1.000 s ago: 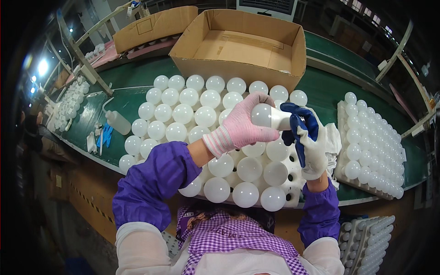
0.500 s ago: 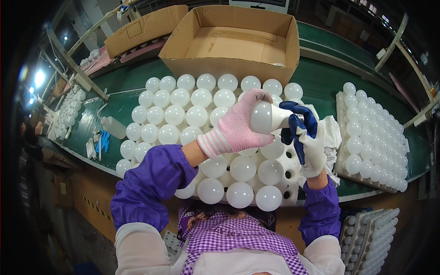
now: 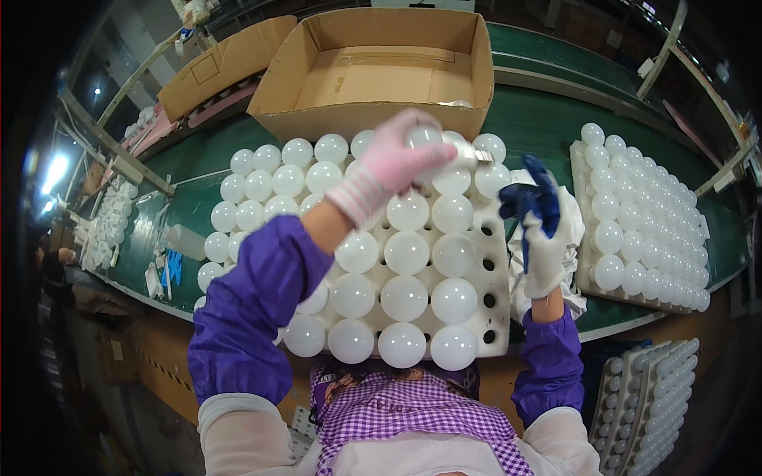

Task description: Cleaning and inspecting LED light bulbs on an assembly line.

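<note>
Tray [image 3: 498, 282]: pale, holed, centre, filled with white bulbs [image 3: 403, 297]. Box [image 3: 373, 120]: brown cardboard, open, upper middle. Left hand [image 3: 394, 161]: pink glove, fingers closed round the held bulb [image 3: 460, 146]. Right hand [image 3: 541, 230]: white glove, dark-blue fingertips, right of centre, fingers parted, nothing seen between them. Held bulb: upper centre, above tray; round milky globe, white neck, silvery base pointing right (rather blurred).

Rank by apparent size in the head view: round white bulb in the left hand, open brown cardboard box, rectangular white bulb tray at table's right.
1. Open brown cardboard box
2. Rectangular white bulb tray
3. Round white bulb, partly hidden
</note>
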### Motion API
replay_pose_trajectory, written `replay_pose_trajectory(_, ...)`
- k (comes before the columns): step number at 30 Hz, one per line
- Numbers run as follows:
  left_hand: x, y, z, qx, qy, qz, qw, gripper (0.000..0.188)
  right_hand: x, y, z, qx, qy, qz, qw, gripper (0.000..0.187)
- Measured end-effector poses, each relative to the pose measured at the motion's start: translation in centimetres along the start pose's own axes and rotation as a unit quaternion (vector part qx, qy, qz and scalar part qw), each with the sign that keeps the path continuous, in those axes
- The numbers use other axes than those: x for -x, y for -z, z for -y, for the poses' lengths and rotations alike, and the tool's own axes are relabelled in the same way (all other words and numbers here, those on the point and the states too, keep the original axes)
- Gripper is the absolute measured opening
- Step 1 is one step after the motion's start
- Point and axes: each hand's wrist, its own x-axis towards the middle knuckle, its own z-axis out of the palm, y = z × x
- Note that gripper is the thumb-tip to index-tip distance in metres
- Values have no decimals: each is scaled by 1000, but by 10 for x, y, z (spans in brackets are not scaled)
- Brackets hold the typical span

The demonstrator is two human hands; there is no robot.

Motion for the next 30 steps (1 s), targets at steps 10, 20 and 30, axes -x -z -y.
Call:
replay_pose_trajectory(10, -91, 5, -14, -524, -120, -207, 818, 60, -13, 13, -38, 102, -16, -174, 979, 30)
replay_pose_trajectory(20, 26, -37, 27, -541, -251, 154, 787, 40, 68, -2, -44, 125, -23, -97, 987, 34)
replay_pose_trajectory(30, 234, 40, -13, -268, -453, -39, 850, 46, 158, -120, 71, 186, 55, 141, 971, 51)
